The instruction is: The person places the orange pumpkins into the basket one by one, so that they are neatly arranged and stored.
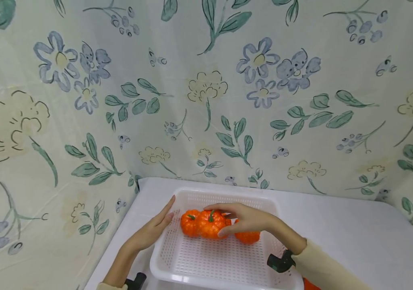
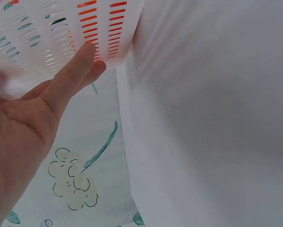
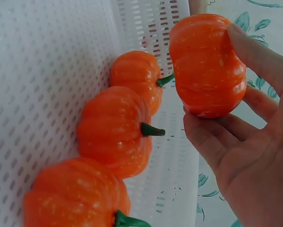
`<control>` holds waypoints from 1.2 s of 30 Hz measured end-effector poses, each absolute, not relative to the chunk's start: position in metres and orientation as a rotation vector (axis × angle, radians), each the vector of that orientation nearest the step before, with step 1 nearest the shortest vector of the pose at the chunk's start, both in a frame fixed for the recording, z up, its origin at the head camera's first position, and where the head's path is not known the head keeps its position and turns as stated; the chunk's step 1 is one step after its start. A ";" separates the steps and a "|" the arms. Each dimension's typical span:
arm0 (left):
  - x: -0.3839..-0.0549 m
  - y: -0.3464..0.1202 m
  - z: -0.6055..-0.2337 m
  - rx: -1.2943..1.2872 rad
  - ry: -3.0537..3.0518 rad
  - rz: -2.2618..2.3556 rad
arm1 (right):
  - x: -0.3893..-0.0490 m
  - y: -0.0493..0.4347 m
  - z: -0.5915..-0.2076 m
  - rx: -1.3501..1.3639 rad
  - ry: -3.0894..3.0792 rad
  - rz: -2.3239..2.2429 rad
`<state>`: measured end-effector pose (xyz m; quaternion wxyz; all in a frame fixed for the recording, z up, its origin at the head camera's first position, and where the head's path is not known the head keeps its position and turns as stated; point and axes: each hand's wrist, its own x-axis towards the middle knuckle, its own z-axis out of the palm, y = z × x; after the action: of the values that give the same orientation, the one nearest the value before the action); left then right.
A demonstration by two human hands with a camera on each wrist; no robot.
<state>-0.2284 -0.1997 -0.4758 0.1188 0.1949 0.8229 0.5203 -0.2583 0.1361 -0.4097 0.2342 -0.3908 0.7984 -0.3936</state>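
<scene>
one small orange pumpkin [image 3: 207, 66] is held in the right hand [image 1: 242, 217], pinched between the thumb on one side and the fingers on the other, so the grip is spread about as wide as its body. it is held raised inside the white perforated basket [image 1: 210, 264], which is set on a white table [image 1: 337, 237]. three more pumpkins [image 3: 115, 130] are seen lying in a row in the basket, their green stems turned the same way in the right wrist view. the left hand [image 1: 153, 229] is placed at the basket's left wall with fingers straight and nothing grasped; whether the basket is being pressed cannot be told. beside the basket's near right corner, a red-orange thing [image 1: 311, 285] is mostly cut off by the frame. the step in hand is judged to be the moving of a single pumpkin; whether it is being lifted or lowered cannot be told. for the next move, a steady pinch and clearance from the neighbouring pumpkins would be called for.
</scene>
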 end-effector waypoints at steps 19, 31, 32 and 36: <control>-0.230 -0.199 -0.479 0.550 2.400 1.523 | -0.243 0.084 -0.436 -1.119 2.041 -0.920; -0.229 -0.201 -0.476 0.579 2.347 1.563 | -0.246 0.068 -0.452 -1.233 1.978 -0.858; -0.229 -0.202 -0.476 0.573 2.346 1.564 | -0.246 0.067 -0.453 -1.238 1.976 -0.852; -0.230 -0.202 -0.477 0.547 2.353 1.562 | -0.246 0.064 -0.456 -1.244 1.965 -0.840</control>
<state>-0.2298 -0.2018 -0.4767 0.1320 0.1883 0.8109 0.5381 -0.2460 0.0635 -0.4557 0.3284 -0.4752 0.7506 -0.3209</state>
